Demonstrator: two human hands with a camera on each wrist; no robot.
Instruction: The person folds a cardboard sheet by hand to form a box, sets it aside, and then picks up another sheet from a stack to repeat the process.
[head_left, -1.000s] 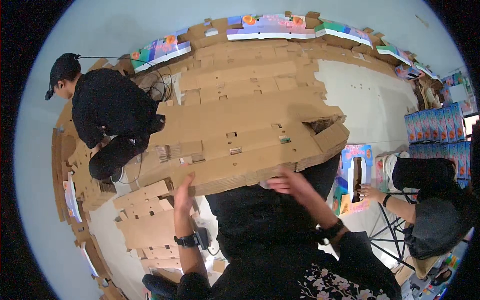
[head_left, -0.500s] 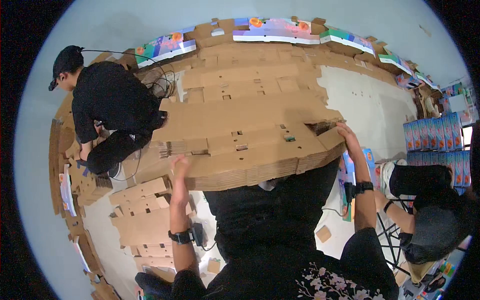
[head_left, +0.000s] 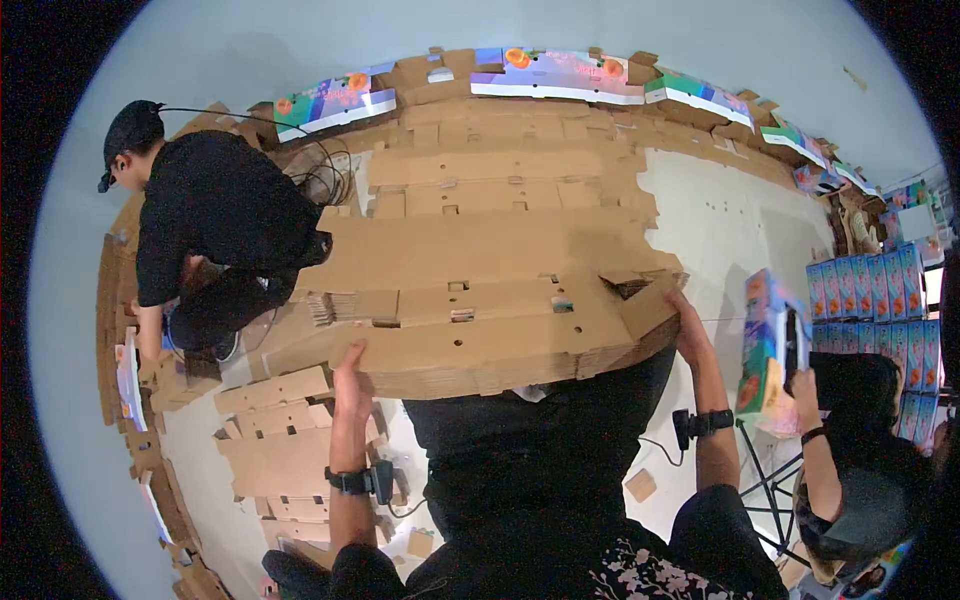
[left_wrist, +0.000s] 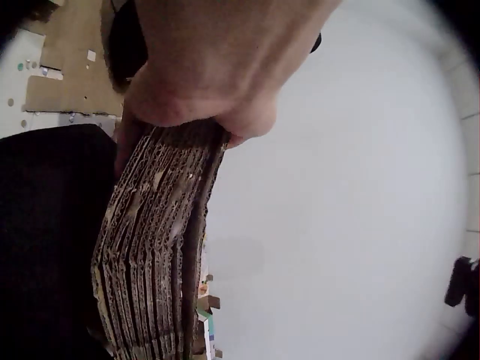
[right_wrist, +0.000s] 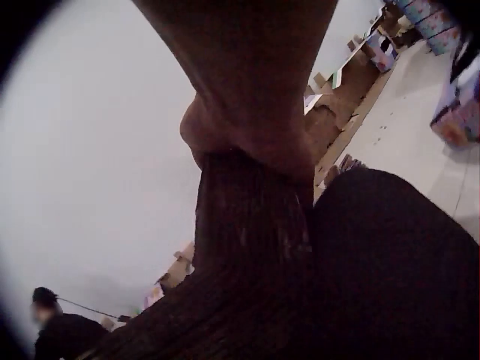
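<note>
A thick stack of flat cardboard box blanks [head_left: 510,345] lies across the front of the person's body in the head view, brown side up. My left hand [head_left: 352,385] grips its left end; in the left wrist view the hand [left_wrist: 202,105] wraps over the stack, and the corrugated layers [left_wrist: 154,225] show edge-on below it. At the right end, my right hand [head_left: 690,325] holds the stack's corner. The right wrist view is dark, but there too the hand [right_wrist: 247,146] clasps the end of the layers, its fingers partly hidden.
More flattened cardboard [head_left: 500,165] covers the floor ahead, with another pile [head_left: 280,450] at the left. One person [head_left: 220,220] crouches at the left; another [head_left: 865,460] at the right handles a printed box [head_left: 770,350]. Printed boxes [head_left: 870,285] stand stacked at the far right. Cables [head_left: 325,170] lie behind.
My right hand has gone from the stack's front edge to its right corner and grips there. My left hand has closed on the left end. The person at right has lifted a printed box.
</note>
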